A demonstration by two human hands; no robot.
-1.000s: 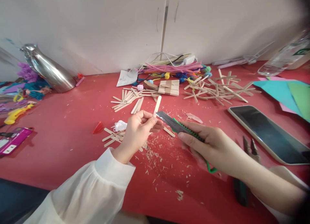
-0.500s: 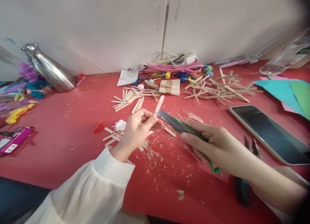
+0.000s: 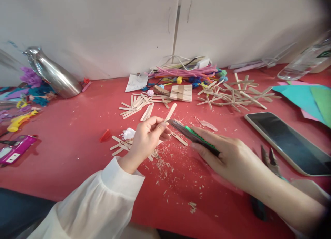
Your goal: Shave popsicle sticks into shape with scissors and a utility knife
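Fingers of the left hand (image 3: 146, 139) pinch 1 stick (image 3: 171, 112); the right hand's (image 3: 232, 154) clasp the cutter (image 3: 192, 135), now rolled more edge-on.

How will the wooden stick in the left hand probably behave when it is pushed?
The wooden stick projects straight from the left hand, so it is probably fairly stiff. It looks thin, so it is likely light and might snap if bent hard. Its flat shape suggests it would slide rather than roll on the red table.
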